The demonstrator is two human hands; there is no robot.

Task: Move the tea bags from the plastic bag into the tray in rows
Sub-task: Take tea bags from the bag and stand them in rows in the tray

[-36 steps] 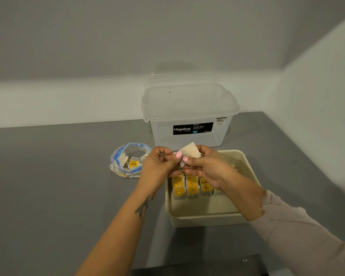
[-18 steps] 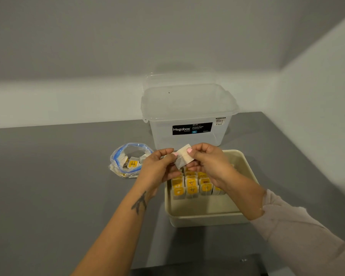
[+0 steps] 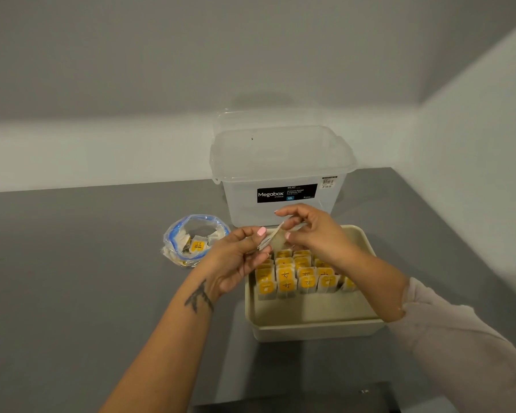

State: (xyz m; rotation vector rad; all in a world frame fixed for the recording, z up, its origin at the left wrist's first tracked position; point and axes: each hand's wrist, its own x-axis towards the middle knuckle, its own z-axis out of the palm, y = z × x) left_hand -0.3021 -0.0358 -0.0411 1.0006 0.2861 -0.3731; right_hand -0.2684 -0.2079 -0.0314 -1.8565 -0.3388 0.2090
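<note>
I hold a small clutch of tea bags up between my two hands, just above the far left part of the tray. My left hand has its fingers curled under the lower end of them, thumb on top. My right hand pinches the upper end of one bag between thumb and forefinger, the other fingers loosely bent above it. It looks as though I am peeling one bag away from the rest, though how many are in the clutch I cannot tell.

The tray sits near me, right of centre on the grey table. Its far half is filled with rows of tea bags standing on edge, yellow tags facing me; the near half shows bare floor. The plastic bag lies open to the left of the tray, more bags inside, so the job is well under way but not finished. A lidded clear storage box stands beyond the tray.

Next, I judge, the freed bag has to go down upright into the nearest row, which appears to have room at its right end, tag toward me, set gently so its neighbours do not topple.
</note>
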